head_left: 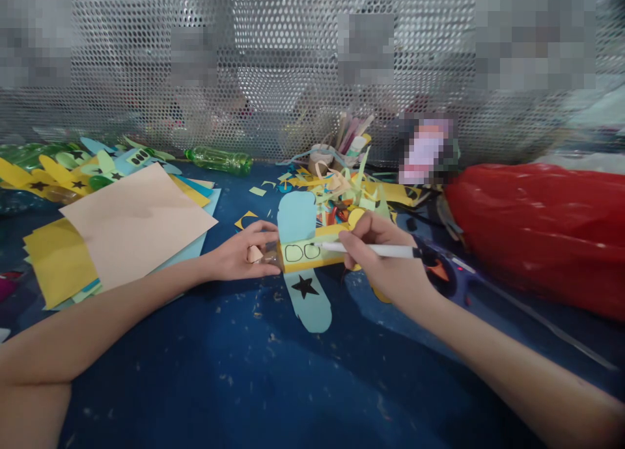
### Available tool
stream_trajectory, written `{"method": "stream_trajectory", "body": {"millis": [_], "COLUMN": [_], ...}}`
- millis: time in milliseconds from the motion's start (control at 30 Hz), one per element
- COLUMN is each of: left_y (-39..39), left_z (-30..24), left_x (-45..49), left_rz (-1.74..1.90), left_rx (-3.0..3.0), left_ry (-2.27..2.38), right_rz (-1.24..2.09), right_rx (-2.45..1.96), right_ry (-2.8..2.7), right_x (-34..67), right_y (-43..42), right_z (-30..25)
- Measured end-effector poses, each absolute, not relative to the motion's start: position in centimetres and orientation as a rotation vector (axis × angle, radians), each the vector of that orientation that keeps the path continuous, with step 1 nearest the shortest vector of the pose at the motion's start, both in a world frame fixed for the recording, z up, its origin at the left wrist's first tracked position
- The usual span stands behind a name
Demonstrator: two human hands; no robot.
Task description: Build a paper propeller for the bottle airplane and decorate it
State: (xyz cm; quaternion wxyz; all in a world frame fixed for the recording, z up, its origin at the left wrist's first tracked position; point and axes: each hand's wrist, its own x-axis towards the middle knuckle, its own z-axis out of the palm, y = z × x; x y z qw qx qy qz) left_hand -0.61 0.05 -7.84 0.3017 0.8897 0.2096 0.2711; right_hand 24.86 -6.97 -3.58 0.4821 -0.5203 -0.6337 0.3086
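A paper plane (305, 254) lies on the blue table (254, 371). It has a yellow body with drawn oval windows and light blue wings, one wing bearing a black star. My left hand (244, 254) grips the plane's left end, fingers closed round it. My right hand (378, 254) holds a white marker pen (371, 249) in a pinch, its tip resting on the yellow body beside the drawn windows.
A stack of yellow, blue and peach paper sheets (131, 228) lies at left. Paper scraps and a cup of sticks (336, 169) sit behind the plane. A green plastic bottle (219, 160) lies by the perforated metal screen (293, 65). A red plastic bag (541, 228) fills the right.
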Motion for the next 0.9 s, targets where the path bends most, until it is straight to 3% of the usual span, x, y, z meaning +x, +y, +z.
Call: {"method": "stream_trajectory", "body": {"millis": [900], "left_y": [0.0], "left_z": [-7.7], "left_x": [-0.6], "left_rz": [0.762], "left_rx": [2.363], "left_ry": [0.474], "right_rz": [0.718], "right_rx": [-1.285], "right_ry": [-1.412], "right_x": [25.6], "right_y": [-6.0], "right_z": [-2.6]}}
